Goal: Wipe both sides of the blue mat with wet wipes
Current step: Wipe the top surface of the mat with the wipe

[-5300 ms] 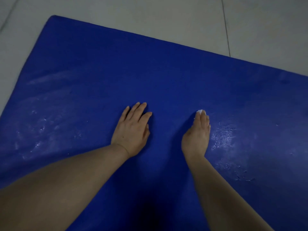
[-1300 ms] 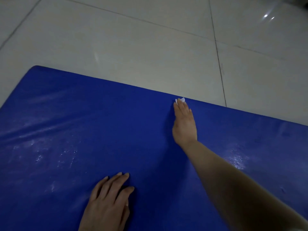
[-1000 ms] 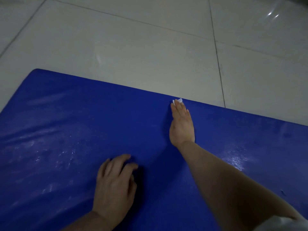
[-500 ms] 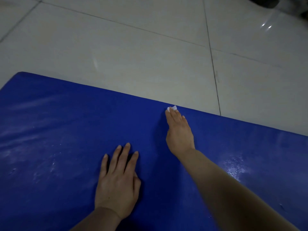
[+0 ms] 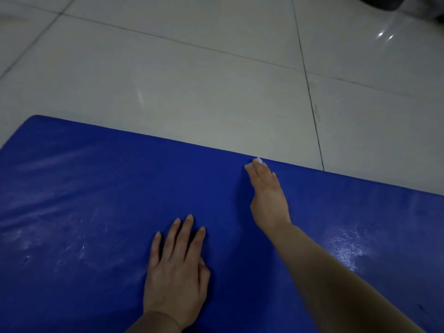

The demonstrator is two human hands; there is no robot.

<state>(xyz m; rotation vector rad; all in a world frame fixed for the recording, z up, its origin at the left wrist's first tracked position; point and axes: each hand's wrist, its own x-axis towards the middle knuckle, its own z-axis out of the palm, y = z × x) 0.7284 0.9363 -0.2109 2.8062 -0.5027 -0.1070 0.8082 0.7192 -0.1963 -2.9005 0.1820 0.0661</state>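
Observation:
The blue mat (image 5: 96, 200) lies flat on the floor and fills the lower half of the view. My right hand (image 5: 269, 198) reaches to the mat's far edge and presses a white wet wipe (image 5: 258, 161) flat under its straight fingers; only a small tip of the wipe shows past the fingertips. My left hand (image 5: 176, 272) rests palm down on the mat, nearer to me, fingers straight and slightly spread. Wet shiny streaks show on the mat at the left and at the right.
A pale tiled floor (image 5: 192, 80) with dark grout lines lies beyond the mat's far edge. A dark object (image 5: 384, 3) sits at the top right corner of the view.
Over the last second my left hand uncurled its fingers and settled flat on the mat. My right hand has stayed at the far edge with the wipe. The view shifted slightly.

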